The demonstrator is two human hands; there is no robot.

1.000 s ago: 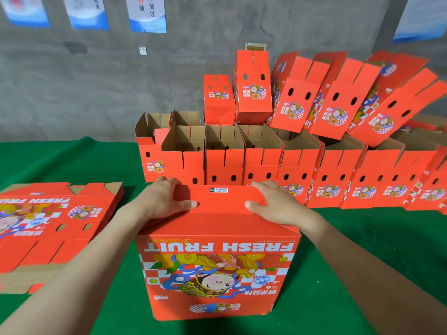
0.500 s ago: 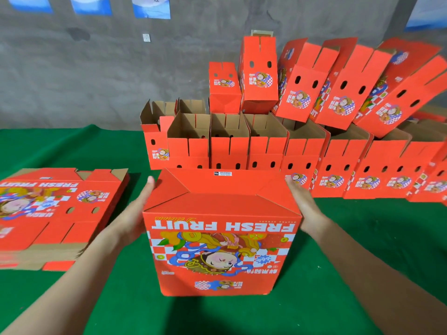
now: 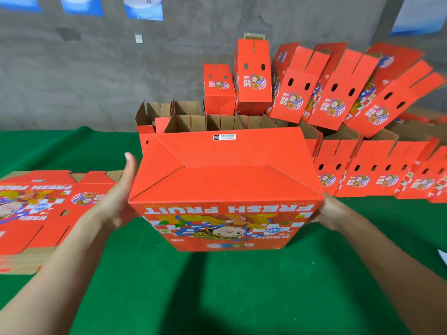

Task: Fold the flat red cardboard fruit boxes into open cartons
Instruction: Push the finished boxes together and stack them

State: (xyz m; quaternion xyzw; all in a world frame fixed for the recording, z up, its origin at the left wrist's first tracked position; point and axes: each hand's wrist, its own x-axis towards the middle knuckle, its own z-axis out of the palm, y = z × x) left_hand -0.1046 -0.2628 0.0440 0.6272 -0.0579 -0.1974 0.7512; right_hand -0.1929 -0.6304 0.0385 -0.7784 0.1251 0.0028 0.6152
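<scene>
A red "FRESH FRUIT" carton (image 3: pixel 225 180) hangs upside down just above the green table (image 3: pixel 193 286), its folded bottom flaps facing up and its printed face toward me. My left hand (image 3: pixel 121 194) presses flat on its left side with straight fingers. My right hand (image 3: pixel 336 211) presses on its lower right side, and the carton hides its fingers. The carton is held between both palms. A stack of flat red boxes (image 3: pixel 48 209) lies on the table at the left.
A row of folded open cartons (image 3: pixel 377 170) stands along the back of the table, right behind the held carton. More cartons (image 3: pixel 338 93) lean tilted on top of them against the grey wall. Green table surface shows in front.
Both hands moved from the top flaps to the carton's sides. The carton then rose off the table and came closer to me.
</scene>
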